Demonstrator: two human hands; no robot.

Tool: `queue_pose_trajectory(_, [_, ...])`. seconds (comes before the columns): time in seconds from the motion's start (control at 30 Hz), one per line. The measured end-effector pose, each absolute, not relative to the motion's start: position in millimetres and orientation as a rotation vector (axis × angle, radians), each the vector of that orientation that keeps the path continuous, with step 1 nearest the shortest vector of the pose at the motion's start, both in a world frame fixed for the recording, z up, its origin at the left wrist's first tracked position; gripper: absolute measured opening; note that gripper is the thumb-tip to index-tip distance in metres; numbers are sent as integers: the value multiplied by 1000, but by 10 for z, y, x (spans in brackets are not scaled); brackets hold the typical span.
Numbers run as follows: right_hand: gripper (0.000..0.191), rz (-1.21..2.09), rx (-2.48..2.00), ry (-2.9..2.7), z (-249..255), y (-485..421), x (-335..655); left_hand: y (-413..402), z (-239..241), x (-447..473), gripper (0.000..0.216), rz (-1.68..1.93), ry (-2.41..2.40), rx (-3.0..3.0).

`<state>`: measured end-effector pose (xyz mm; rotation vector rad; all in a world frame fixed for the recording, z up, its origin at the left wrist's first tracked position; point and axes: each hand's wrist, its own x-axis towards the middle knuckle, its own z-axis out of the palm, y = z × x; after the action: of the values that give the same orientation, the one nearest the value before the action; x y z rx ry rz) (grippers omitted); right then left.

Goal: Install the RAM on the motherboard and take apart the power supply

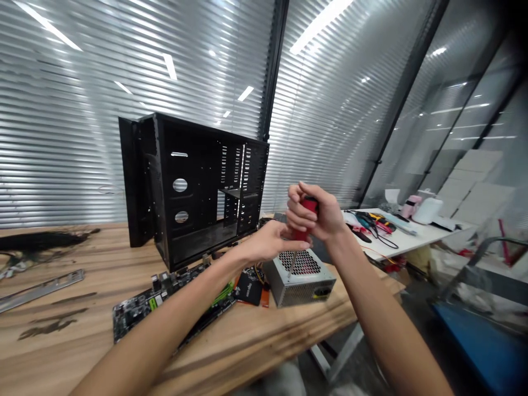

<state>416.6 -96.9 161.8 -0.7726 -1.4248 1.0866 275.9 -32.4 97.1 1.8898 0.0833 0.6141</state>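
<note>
My right hand (315, 212) is wrapped round the red and black handle of a screwdriver (310, 204). Its thin shaft slants down to the top of a grey power supply unit (284, 294), near the left front corner beside the fan grille. Just below the right hand, my left hand (278, 240) has its fingers closed round the lower part of the screwdriver. A black drive (249, 288) lies on an orange packet to the left of the power supply. Partly behind my left forearm is a motherboard (136, 312).
An open black computer case (193, 187) stands at the back of the wooden table (247, 341). A metal strip (41, 291) and dark cables (45, 240) lie on the left. To the right, a white table (406, 236) bears tools and bottles; a blue-based cart (478, 341) stands beyond the table edge.
</note>
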Motion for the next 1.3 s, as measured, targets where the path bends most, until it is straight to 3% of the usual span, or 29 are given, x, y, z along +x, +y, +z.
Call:
queue_pose_trajectory(0.2, [41, 636, -918, -1043, 1502, -913, 3848, -459, 872, 2922, 28, 1026, 624, 2001])
queue_pose_trajectory(0.33, [50, 908, -818, -1153, 1544, -906, 3869, -430, 938, 2843, 20, 816, 345, 2049])
queue_pose_trajectory(0.43, [46, 975, -825, -1221, 1570, -890, 4012, -321, 973, 2780, 18, 649, 105, 1924])
queue_pose_trajectory(0.57, [39, 401, -1042, -1181, 1500, -902, 4173, -243, 928, 2831, 11, 728, 189, 1806])
queue_pose_trajectory(0.73, [40, -297, -1322, -1257, 1475, -1089, 4276, -308, 903, 2877, 17, 788, 231, 1933])
queue_pose_trajectory(0.9, [61, -759, -1975, -1468, 1733, -1353, 4283, -331, 917, 2817, 24, 874, 298, 2140])
queue_pose_trajectory(1.07, [68, -585, -2219, -1847, 2095, -1364, 4236, -240, 907, 2731, 32, 538, 139, 2195])
queue_pose_trajectory(1.17, [67, -380, -2247, -2028, 2270, -1304, 4268, -201, 853, 2745, 27, 535, 188, 2232])
queue_pose_trajectory(1.3, [43, -14, -2068, -2274, 2567, -1389, 4461, -181, 763, 2794, 28, 529, 166, 2301])
